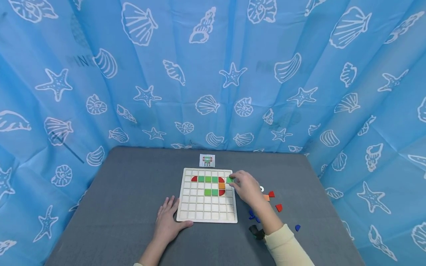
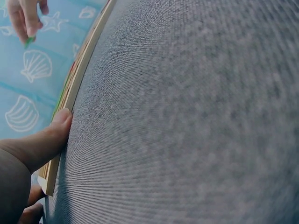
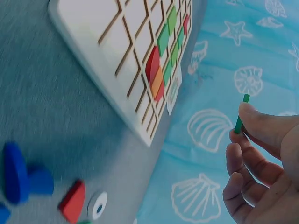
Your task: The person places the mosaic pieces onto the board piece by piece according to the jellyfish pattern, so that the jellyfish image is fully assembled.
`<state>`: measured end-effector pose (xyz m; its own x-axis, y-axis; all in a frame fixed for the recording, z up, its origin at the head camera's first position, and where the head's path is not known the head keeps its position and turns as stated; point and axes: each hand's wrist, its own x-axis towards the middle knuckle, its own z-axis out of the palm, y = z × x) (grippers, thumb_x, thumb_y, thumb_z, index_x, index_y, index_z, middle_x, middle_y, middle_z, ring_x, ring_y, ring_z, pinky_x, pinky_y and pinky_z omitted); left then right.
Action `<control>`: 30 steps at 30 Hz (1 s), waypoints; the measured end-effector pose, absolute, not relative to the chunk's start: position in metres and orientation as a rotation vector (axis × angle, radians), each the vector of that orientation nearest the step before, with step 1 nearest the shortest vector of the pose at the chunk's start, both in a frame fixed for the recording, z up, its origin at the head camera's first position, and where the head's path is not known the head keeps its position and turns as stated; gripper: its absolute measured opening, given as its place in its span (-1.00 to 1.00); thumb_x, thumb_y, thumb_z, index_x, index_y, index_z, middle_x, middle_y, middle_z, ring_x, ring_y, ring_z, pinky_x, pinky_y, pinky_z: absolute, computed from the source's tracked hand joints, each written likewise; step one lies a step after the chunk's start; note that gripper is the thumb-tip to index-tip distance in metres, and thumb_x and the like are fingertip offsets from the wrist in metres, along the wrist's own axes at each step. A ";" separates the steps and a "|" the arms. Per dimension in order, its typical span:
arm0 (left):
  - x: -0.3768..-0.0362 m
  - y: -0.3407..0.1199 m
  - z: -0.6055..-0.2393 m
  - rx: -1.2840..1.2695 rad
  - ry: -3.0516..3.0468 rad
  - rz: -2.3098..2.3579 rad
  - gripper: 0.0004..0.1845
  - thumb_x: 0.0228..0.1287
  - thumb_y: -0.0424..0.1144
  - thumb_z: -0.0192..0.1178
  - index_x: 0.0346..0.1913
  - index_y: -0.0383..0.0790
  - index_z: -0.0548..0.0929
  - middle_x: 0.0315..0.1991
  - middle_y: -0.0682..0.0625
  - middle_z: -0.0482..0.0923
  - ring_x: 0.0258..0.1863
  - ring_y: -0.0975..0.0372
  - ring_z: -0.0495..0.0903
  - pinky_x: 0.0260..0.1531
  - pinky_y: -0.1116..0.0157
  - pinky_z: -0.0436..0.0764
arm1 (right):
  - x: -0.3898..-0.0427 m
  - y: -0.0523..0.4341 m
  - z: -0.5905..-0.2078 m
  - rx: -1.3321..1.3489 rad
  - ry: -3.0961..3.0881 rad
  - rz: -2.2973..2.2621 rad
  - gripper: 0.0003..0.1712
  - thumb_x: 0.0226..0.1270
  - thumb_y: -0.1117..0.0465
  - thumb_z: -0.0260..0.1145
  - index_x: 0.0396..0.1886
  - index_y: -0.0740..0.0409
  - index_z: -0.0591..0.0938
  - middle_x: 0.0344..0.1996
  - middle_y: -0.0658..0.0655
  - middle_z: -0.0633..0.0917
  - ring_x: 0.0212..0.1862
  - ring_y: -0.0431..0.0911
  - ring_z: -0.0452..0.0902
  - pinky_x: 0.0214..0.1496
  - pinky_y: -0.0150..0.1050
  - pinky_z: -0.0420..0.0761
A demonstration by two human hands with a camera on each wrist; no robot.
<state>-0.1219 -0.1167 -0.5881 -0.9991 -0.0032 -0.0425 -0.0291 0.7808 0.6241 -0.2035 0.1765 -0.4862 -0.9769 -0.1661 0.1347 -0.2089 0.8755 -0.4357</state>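
A green square tile is pinched between the thumb and fingers of my right hand, above the board's upper right corner. In the right wrist view, the tile is edge-on and raised off the board. The white gridded board lies flat, bearing several green squares, red rounded pieces and an orange square. My left hand rests at the board's lower left corner, fingers along the left side, thumb by the front edge. In the left wrist view, that thumb touches the board's rim.
A small printed picture card lies behind the board. Loose pieces are scattered to its right: red ones, blue ones, an orange one, a white ring and black pieces. A blue shell-patterned curtain surrounds the grey table.
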 end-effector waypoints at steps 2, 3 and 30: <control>-0.122 -0.116 -0.588 -0.023 2.927 1.038 0.26 -0.26 0.37 0.52 0.49 -0.32 0.35 0.53 -0.30 0.19 0.57 -0.19 0.03 0.50 -0.21 0.09 | -0.204 0.171 -0.487 0.332 -2.949 0.697 -0.71 0.22 0.17 0.53 -0.04 0.02 0.78 -0.06 0.06 0.72 -0.16 -0.08 0.62 -0.24 -0.13 0.67; -0.122 -0.116 -0.588 -0.023 2.927 1.044 0.26 -0.26 0.37 0.52 0.49 -0.32 0.35 0.53 -0.30 0.19 0.57 -0.19 0.04 0.50 -0.21 0.09 | -0.204 0.167 -0.488 0.351 -2.949 0.700 -0.71 0.21 0.17 0.53 -0.05 0.02 0.78 -0.07 0.06 0.72 -0.16 -0.08 0.62 -0.25 -0.14 0.67; -0.122 -0.117 -0.586 -0.022 2.931 1.043 0.26 -0.26 0.38 0.51 0.48 -0.34 0.36 0.53 -0.31 0.20 0.57 -0.19 0.04 0.51 -0.20 0.08 | -0.220 0.098 -0.525 0.603 -3.060 0.759 -0.73 0.28 0.16 0.48 -0.03 0.05 0.78 -0.06 0.04 0.73 -0.06 -0.07 0.67 -0.07 -0.12 0.70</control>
